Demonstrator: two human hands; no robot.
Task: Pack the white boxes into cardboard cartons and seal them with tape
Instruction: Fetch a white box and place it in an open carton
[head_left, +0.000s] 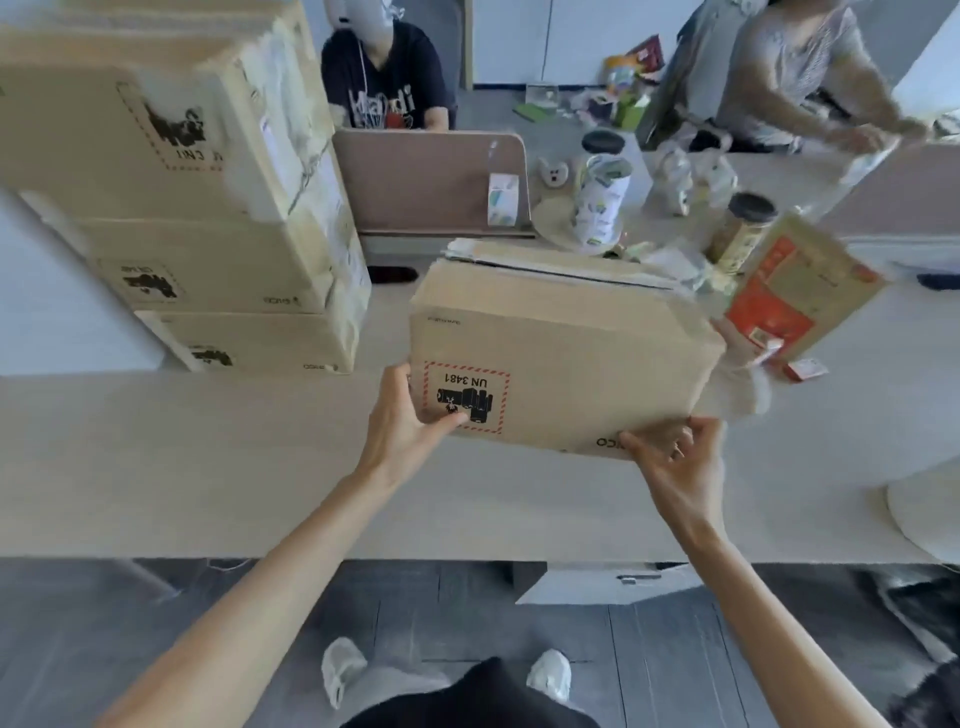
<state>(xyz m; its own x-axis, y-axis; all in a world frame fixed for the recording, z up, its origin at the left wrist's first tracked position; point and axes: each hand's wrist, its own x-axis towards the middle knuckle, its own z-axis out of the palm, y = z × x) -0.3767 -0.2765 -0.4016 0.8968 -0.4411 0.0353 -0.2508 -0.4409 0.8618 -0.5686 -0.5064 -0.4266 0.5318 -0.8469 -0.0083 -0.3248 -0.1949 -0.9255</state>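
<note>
- Pale wooden desk (208, 467), head view: stack of three cartons (208, 249) stood at left, apparently packed and closed.
- Fourth carton (561, 358) sat mid-desk, tilted, flaps shut; tape on top seam was unclear, sealing possibly outstanding.
- Grip: left hand (410, 421) clasped its lower left corner; right hand (675, 457) curled round its lower right edge.
- Label (466, 397) read "UN 3481", upside down, red-hatched border; no white boxes showed.

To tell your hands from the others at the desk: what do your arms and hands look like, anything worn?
The left arm and the right arm are bare down to the frame's lower edge: no sleeves, gloves, watch or bracelet. The left hand shows nothing worn. The right hand has what looks like a thin ring on one finger, too blurred for detail.
</note>
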